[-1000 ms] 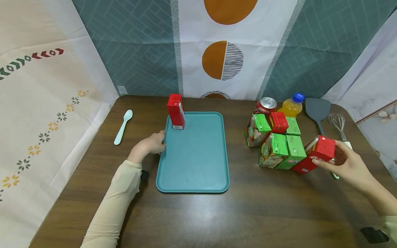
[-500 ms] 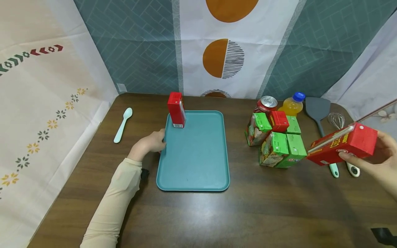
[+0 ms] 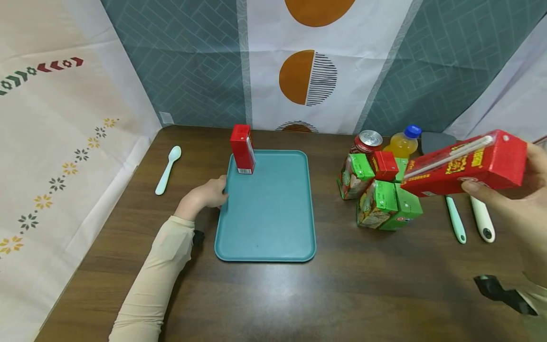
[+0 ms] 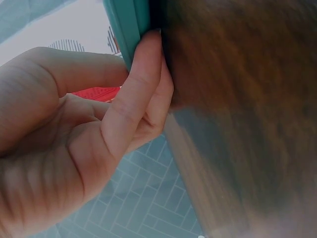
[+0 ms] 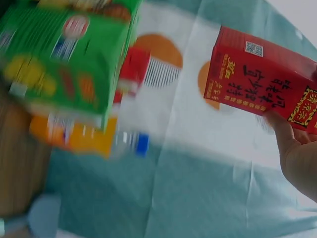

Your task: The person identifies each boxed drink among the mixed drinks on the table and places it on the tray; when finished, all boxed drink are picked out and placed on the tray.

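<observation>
With my right hand (image 3: 523,213) I hold a red drink carton (image 3: 466,166), its straw in a wrapper along one side, tilted over in the air at the right. The right wrist view shows dark lettering on this carton (image 5: 262,77) and my thumb along its lower edge. My left hand (image 3: 205,194) pinches the left rim of a teal tray (image 3: 267,213); in the left wrist view, thumb and fingers lie on either side of the tray edge (image 4: 130,29). Another red carton (image 3: 242,149) stands upright in the tray's far left corner.
Right of the tray stand several green cartons (image 3: 378,206), a small red carton (image 3: 384,166), a drink can (image 3: 366,142) and an orange drink bottle (image 3: 403,145). A grey spatula (image 3: 436,141) and a white handle (image 3: 483,219) lie beyond. A pale spoon (image 3: 168,171) lies left.
My right hand has lifted the red carton off the table beside the green cartons, first rightward, then up and tipped toward them. My left hand stays at the tray rim.
</observation>
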The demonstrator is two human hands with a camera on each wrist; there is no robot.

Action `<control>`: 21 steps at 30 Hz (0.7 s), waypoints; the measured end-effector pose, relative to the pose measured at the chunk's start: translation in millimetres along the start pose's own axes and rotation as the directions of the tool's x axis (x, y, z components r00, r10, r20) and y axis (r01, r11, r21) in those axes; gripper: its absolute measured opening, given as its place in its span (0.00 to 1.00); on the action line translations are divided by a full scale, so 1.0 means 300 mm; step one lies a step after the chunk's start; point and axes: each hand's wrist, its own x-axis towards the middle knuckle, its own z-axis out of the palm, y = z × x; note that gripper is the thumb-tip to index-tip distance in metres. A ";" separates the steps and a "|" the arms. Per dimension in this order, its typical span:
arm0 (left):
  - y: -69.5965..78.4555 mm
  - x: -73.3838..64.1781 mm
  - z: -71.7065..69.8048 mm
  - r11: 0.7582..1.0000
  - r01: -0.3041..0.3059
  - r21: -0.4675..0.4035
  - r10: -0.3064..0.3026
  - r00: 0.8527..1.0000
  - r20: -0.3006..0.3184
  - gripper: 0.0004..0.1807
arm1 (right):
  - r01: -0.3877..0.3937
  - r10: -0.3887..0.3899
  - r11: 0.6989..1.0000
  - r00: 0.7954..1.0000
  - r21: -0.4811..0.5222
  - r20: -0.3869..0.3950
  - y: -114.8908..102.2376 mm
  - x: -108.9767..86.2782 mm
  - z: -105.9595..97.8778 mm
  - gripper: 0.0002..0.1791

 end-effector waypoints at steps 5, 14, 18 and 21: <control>0.007 -0.004 -0.001 1.000 0.001 0.011 -0.001 1.000 -0.002 0.30 | 0.098 -0.186 0.823 0.977 0.560 0.103 -0.045 0.040 0.138 0.37; 0.007 -0.005 -0.007 1.000 0.000 0.017 0.000 1.000 0.005 0.32 | -0.035 -0.162 0.779 0.953 0.626 0.255 -0.133 0.058 0.419 0.33; 0.002 -0.004 -0.011 1.000 -0.018 0.017 0.018 1.000 0.012 0.32 | -0.111 -0.132 0.798 0.927 0.593 0.351 -0.141 0.069 0.543 0.34; 0.001 -0.001 -0.010 1.000 -0.014 0.019 0.014 1.000 0.012 0.32 | -0.161 -0.099 0.799 0.915 0.579 0.391 -0.134 0.080 0.632 0.34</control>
